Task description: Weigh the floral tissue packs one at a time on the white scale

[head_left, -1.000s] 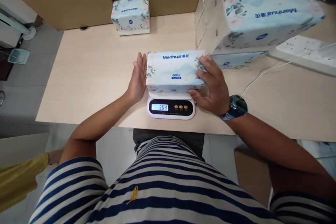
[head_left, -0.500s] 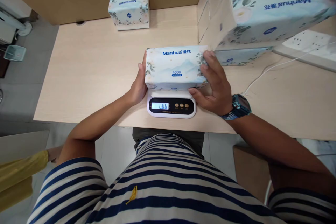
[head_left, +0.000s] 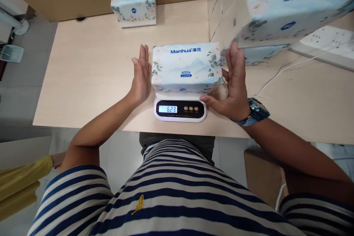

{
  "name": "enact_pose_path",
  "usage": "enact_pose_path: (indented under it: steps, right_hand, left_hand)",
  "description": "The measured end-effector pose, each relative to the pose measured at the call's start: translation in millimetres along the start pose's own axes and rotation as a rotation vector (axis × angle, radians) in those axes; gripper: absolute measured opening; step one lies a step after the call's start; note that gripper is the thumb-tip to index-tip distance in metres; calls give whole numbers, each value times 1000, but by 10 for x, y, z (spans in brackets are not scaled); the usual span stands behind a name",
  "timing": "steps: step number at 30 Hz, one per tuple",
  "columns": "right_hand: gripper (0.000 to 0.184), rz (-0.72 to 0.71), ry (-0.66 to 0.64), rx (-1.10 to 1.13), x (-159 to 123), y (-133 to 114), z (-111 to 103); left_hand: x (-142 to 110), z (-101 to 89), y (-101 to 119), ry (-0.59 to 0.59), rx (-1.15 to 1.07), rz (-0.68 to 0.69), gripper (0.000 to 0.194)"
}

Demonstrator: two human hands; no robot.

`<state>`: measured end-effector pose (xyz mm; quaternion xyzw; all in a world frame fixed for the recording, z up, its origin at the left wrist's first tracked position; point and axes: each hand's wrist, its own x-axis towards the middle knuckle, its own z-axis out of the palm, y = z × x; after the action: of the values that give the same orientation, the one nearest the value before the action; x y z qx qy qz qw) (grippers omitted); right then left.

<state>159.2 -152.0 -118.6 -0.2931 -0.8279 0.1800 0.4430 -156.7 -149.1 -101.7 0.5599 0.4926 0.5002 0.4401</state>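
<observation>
A pale blue Manhua tissue pack (head_left: 186,68) lies flat on a small white kitchen scale (head_left: 180,108), whose lit display reads 623. My left hand (head_left: 140,75) stands edge-up just left of the pack, fingers straight and together, a small gap away from it. On the pack's other side my right hand (head_left: 235,81) is flat and open, palm facing the pack, thumb low by the scale's right edge. Neither hand holds anything. A watch is on my right wrist.
A second tissue pack (head_left: 134,3) stands at the table's far edge. A tall stack of tissue packs (head_left: 271,3) fills the far right. A white power strip (head_left: 323,44) and its cable (head_left: 279,75) lie right. A yellow sleeve (head_left: 19,182) shows lower left.
Both hands let go of the tissue pack and drew slightly apart from its sides. The scale reading rose from 364 through 606 to 623.
</observation>
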Motion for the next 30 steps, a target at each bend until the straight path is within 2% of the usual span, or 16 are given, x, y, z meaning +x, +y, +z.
enact_pose_path:
  steps: [7,13,23,30]
  right_hand:
    - [146,177,-93,-43,4,6,-20]
    - [145,185,-101,-55,1,-24,-6]
    - [142,130,-115,16,30,-46,-46]
    - [141,137,-139,3,5,-21,-23]
  left_hand:
    - [-38,-27,30,-30,-18,46,93]
    - [-40,2,25,-9,-15,39,95]
    - [-222,57,134,155,29,28,90]
    - [-285,159,58,96,-55,32,87]
